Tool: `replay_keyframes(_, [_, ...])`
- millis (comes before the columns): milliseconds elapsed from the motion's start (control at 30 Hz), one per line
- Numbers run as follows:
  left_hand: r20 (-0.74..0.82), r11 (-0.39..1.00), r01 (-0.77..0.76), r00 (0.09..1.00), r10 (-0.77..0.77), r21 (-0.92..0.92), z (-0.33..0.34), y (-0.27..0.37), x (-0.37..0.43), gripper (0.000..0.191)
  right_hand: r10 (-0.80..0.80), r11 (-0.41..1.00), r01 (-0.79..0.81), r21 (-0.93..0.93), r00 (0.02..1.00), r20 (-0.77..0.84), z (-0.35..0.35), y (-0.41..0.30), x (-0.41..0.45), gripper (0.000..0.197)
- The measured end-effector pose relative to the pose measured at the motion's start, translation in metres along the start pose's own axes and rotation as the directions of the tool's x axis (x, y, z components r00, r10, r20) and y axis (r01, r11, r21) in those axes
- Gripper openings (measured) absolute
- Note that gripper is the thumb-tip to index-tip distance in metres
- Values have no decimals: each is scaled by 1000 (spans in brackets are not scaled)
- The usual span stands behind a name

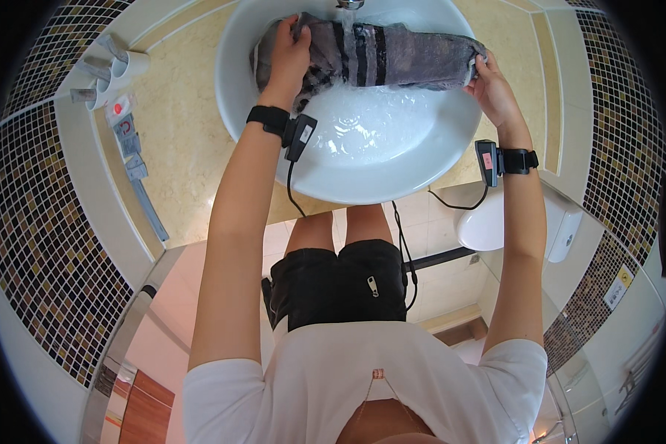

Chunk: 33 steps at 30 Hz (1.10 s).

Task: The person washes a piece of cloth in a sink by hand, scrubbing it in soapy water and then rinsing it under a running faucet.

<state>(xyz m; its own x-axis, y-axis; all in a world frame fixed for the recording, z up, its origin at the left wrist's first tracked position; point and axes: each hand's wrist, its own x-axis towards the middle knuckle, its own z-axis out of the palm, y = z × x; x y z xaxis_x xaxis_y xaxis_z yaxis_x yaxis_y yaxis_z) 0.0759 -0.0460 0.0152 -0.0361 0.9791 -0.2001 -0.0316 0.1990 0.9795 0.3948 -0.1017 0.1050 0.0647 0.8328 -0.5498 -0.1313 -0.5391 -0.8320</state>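
Note:
A wet grey towel-like cloth [416,55] with black stripes is stretched across the back of a white oval washbasin [366,186]. My left hand [289,55] grips its left part, thumb and fingers pinching the fabric. At the right end, my right hand [491,86] holds the cloth's edge near the basin rim. Water runs from the faucet [349,4] onto the cloth between my hands. Rippling, bubbly water [361,125] lies in the basin in front of the cloth, whose lower left part dips into it.
White cup holders [111,80] with wrapped items stand on the beige stone counter [177,122] at left. Small packets [127,136] line the counter's left edge. A white toilet [482,225] is below right. Cables [404,261] hang from the devices strapped to my wrists.

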Motion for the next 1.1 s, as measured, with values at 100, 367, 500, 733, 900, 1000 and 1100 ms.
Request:
replay_keyframes(100, [11,981,100,995,-100,-167,12,32,4,38,-70,989,68,134,997,11,0,-2,-5,38])
replay_keyframes(367, [74,704,265,954,-289,-659,12,-37,2,60,-82,995,62,82,962,260,25,3,-6,61])
replay_keyframes(500, [18,839,253,960,-279,-481,29,-39,-16,60,-91,994,80,78,984,151,36,8,6,75])
replay_keyframes(733, [-54,761,-133,975,215,635,35,-25,-19,44,37,969,-46,242,998,43,17,16,30,59])
replay_keyframes(900, [-104,932,-17,993,59,362,10,-17,-12,37,-27,979,30,201,999,-17,20,13,30,46])
replay_keyframes(1000, [-144,935,-47,984,104,351,-5,-3,-8,34,-2,942,15,336,999,-40,37,13,33,34])
replay_keyframes(1100, [-165,958,133,982,-92,254,-20,12,-5,35,-5,884,-1,467,1000,13,53,13,43,30])
